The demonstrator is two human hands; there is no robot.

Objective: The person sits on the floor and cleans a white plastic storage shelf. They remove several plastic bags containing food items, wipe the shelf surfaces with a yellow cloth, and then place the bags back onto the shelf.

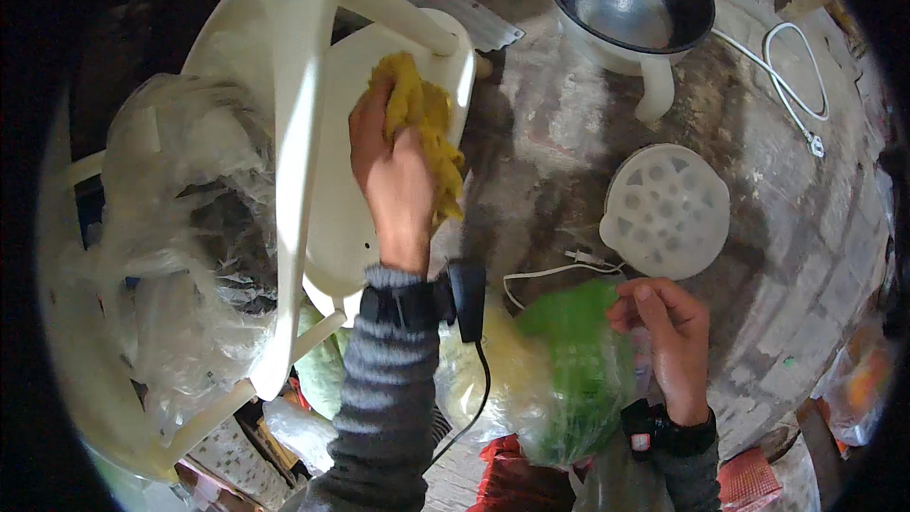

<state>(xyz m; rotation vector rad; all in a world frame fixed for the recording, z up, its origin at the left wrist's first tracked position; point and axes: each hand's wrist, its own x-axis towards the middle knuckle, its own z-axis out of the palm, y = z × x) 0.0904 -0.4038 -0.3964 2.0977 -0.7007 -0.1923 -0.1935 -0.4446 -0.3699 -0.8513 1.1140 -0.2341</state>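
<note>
My left hand (398, 163) grips a yellow cloth (419, 121) and presses it over the seat of a cream plastic chair (338, 206). The chair's arm (295, 156) runs between the hand and a heap of clear plastic bags. My right hand (665, 334) has its fingers curled beside the top of a green plastic bag (576, 363); whether it pinches the bag's edge cannot be told. Just above that hand lies a round translucent cover (668, 210) with a pattern of holes. Both wrists wear black straps.
An electric pot (633, 7) with a dark inside stands at the top, its white cord (817, 117) looped at right. A white plug (586, 256) lies near the round cover. Clear plastic bags (192, 227) fill the left; bagged goods (498, 370) and a red bag (522, 480) are near my body.
</note>
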